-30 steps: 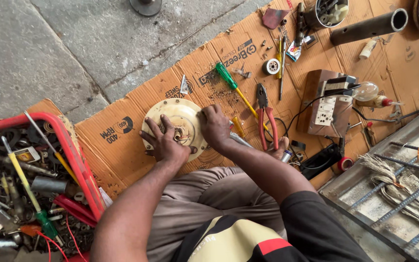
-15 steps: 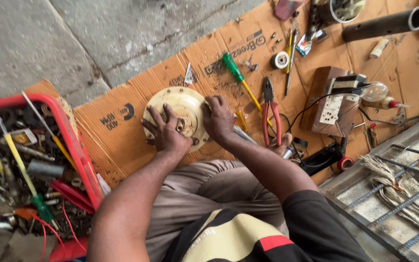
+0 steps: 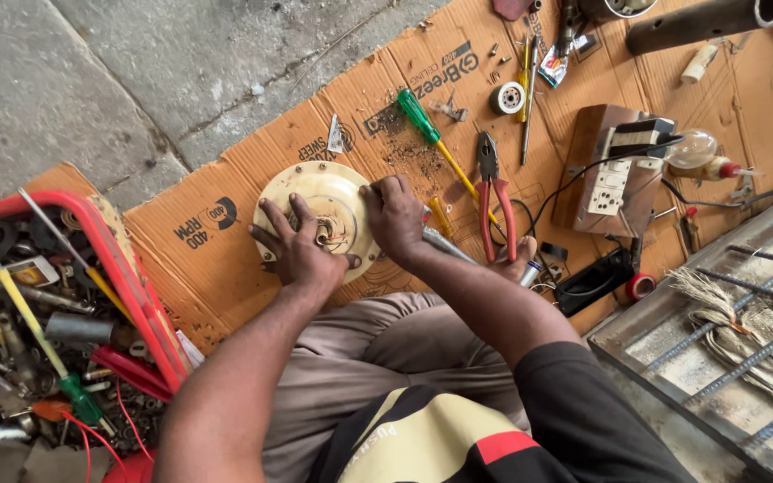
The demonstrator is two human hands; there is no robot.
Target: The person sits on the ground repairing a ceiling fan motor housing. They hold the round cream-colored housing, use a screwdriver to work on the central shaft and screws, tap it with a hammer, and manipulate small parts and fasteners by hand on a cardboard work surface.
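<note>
The round cream-coloured fan motor housing (image 3: pixel 328 210) lies flat on the brown cardboard sheet (image 3: pixel 225 241), near the sheet's left edge and close to its near edge. It is a shallow metal disc, a little stained and worn, with a dark opening at its centre where small metal parts and wires show. The left hand (image 3: pixel 301 250) covers its near part and the right hand (image 3: pixel 394 219) its right rim, so these parts are hidden.

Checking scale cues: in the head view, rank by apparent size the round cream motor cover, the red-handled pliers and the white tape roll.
1. Round cream motor cover, under both hands.
2. Red-handled pliers.
3. White tape roll, clearly smallest.
</note>
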